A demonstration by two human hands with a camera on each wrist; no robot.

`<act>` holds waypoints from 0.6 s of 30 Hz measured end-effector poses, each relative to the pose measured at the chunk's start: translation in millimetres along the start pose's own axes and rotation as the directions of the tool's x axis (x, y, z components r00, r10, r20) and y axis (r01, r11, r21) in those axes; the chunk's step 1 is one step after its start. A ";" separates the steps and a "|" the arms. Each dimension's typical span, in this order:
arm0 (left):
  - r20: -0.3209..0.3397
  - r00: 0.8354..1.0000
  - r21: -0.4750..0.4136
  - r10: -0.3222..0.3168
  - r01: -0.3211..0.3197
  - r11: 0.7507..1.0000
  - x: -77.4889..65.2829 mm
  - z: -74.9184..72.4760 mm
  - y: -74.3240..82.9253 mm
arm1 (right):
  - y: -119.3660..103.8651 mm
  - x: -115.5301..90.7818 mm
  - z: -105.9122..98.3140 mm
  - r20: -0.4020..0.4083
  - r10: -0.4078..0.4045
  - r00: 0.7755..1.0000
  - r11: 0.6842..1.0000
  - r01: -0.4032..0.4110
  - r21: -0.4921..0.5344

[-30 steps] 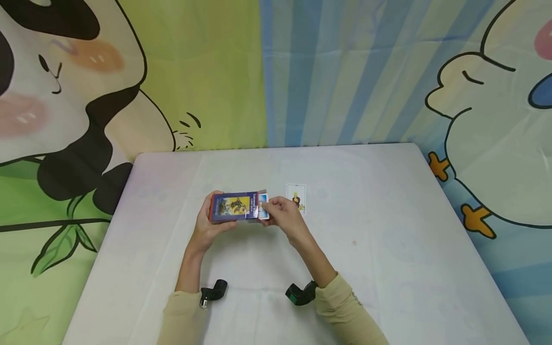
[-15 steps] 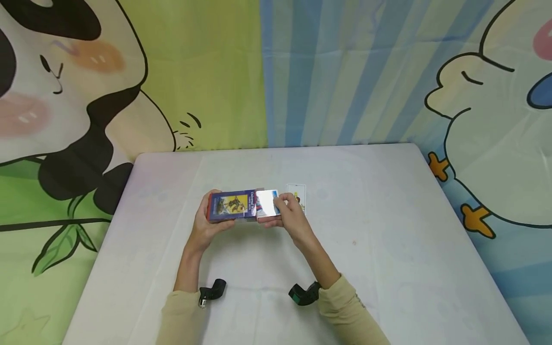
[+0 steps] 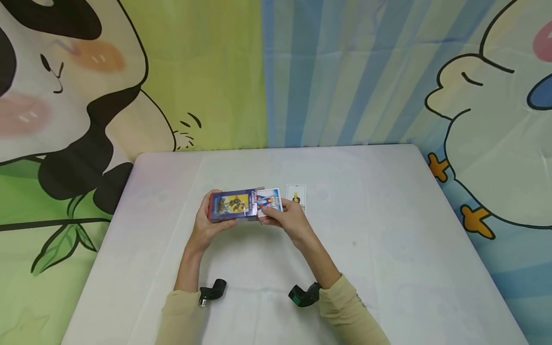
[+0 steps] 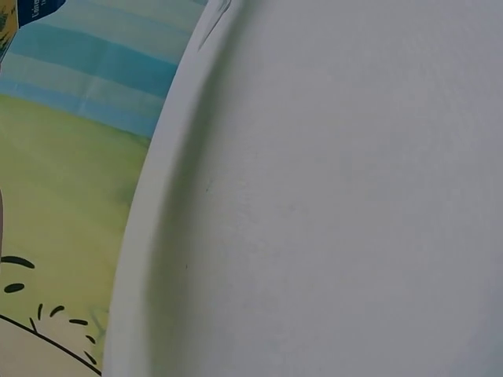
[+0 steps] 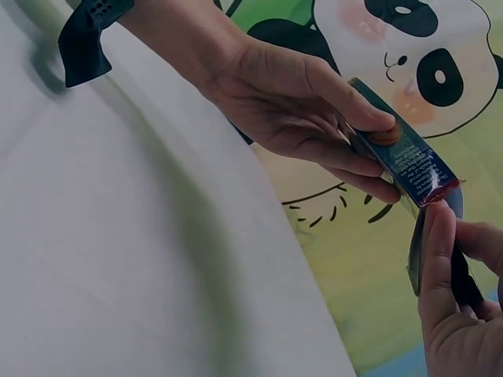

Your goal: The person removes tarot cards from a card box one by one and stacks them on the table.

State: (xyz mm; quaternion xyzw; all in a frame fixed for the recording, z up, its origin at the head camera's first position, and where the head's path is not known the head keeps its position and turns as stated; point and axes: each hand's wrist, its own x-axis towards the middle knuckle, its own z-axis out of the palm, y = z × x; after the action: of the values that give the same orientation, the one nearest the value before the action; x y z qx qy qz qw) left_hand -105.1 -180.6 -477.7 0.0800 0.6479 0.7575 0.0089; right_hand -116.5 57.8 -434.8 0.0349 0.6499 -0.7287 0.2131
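Note:
My left hand (image 3: 206,230) grips a blue tarot card box (image 3: 233,205) with a yellow picture on its front, held above the table. Out of the box's right end sticks a deck of picture cards (image 3: 270,195), partly inside. My right hand (image 3: 294,223) pinches this deck, its thumb across the top card. The right wrist view shows the box's narrow printed side (image 5: 416,161) between the left thumb and fingers, with the right hand (image 5: 456,314) at its end. Only a corner of the box (image 4: 43,11) enters the left wrist view.
Behind the right hand, a few light cards (image 3: 297,190) lie on the white-covered table (image 3: 388,230), the top one showing a small figure. Cartoon-printed curtains (image 3: 345,72) hang beyond the table's far edge.
The deck has slid rightward out of the box, with the right hand moving right along with it. The right thumb has shifted lower left on the top card. My left hand stays nearly still.

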 end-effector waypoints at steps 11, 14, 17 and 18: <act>-0.011 1.000 -0.010 -0.001 0.001 1.000 0.5 1.8 -0.8 | 1.1 2.2 0.4 -0.065 -0.018 0.998 0.999 0.016 -0.032; -0.015 1.000 -0.017 0.003 -0.004 1.000 -0.3 2.7 -0.1 | 1.4 1.0 0.3 -0.069 -0.040 0.997 0.999 0.038 -0.022; -0.009 1.000 -0.030 0.014 -0.014 0.999 -1.1 3.6 0.3 | 1.6 0.2 0.0 -0.070 -0.051 0.996 0.999 0.050 -0.007; -0.006 1.000 -0.034 0.017 -0.018 0.999 -1.4 3.9 0.6 | 1.6 -0.1 0.0 -0.069 -0.053 0.996 0.999 0.053 -0.001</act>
State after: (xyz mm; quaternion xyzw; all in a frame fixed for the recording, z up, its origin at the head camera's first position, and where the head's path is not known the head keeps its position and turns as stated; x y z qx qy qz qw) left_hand -103.1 -177.1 -476.7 0.0833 0.6340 0.7688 0.0017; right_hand -115.8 57.7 -436.2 0.0427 0.6572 -0.7329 0.1709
